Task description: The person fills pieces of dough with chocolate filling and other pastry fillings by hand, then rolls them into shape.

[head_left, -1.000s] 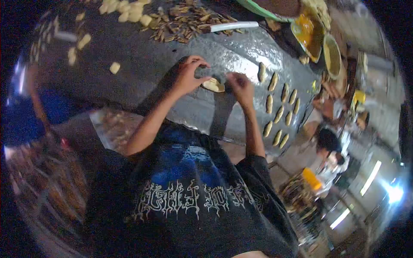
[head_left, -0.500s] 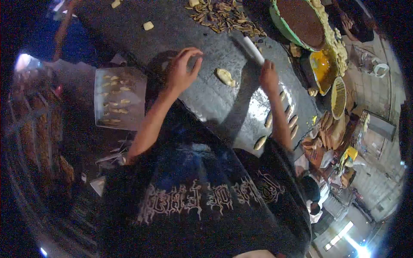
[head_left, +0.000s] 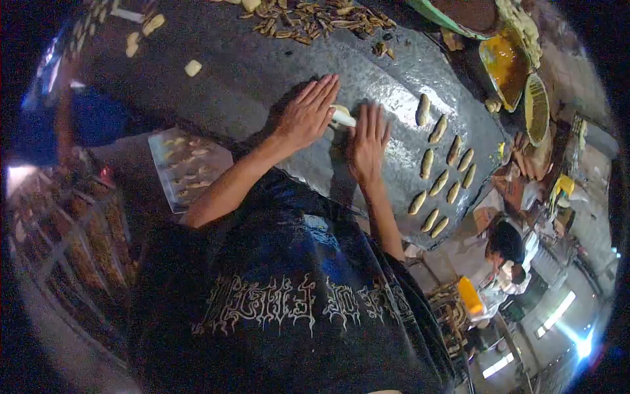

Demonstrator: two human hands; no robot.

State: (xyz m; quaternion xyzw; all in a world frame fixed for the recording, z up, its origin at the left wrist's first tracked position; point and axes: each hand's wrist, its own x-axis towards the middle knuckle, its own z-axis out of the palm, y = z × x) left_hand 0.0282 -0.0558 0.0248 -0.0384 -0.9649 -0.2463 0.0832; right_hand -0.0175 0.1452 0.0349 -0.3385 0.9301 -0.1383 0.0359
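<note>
A short white rolling pin (head_left: pixel 342 118) lies on the dark table between my hands, over a flattened piece of dough that is mostly hidden. My left hand (head_left: pixel 307 117) is flat, fingers stretched out, at the pin's left end. At its other end, my right hand (head_left: pixel 369 143) lies with straight fingers, slightly blurred by motion. To the right, several filled dough rolls (head_left: pixel 440 182) are spread over the tabletop. A small lump of dough (head_left: pixel 193 68) sits on the left side.
Brown strips (head_left: pixel 315 20) are heaped at the table's far edge. A green-rimmed basin (head_left: pixel 433 18), a container of yellow liquid (head_left: pixel 504 69) and an oval basket (head_left: pixel 537 111) stand at the right. A tray of pieces (head_left: pixel 164 174) is below left. People sit lower right.
My right hand has brought the rolling pin down and left onto the dough, opening from its grip on it. My left hand has moved right and flattened at the pin. The view has shifted.
</note>
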